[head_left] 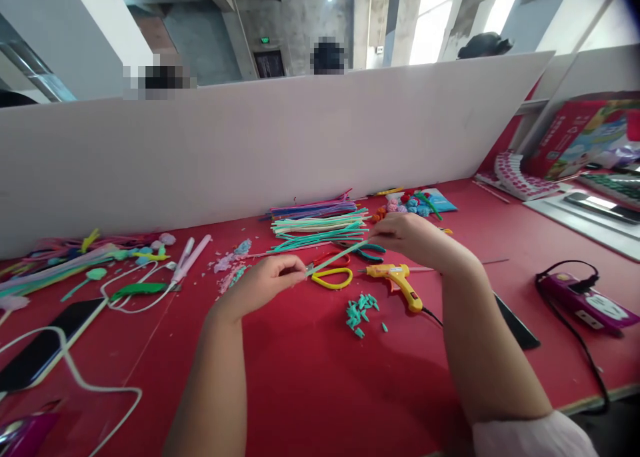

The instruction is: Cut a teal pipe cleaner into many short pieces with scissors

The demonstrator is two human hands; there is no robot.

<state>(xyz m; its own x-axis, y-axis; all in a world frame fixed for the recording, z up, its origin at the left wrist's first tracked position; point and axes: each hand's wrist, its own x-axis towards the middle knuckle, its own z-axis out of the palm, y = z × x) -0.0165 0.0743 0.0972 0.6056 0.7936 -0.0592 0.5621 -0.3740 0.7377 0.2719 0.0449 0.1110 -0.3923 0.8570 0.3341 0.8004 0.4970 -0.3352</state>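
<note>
Two bare hands are held out over the red bench. A thin pale green pipe cleaner stem is stretched between them, just above the bench. Its near end is pinched in the closed fingers of the left hand. Its far end is pinched in the closed fingers of the right hand. The long line of the stem runs from low on the left up to the right, so the left hand is the nearer one and the right hand is a little farther away.

Under the stem, yellow-handled scissors are laid flat. Just beside them a small yellow glue gun is lying on its side, and a little heap of cut teal bits is seen near it. Farther back, a bundle of long coloured pipe cleaners is spread out. Behind it all, a tall white board wall is set up along the back of the bench.
</note>
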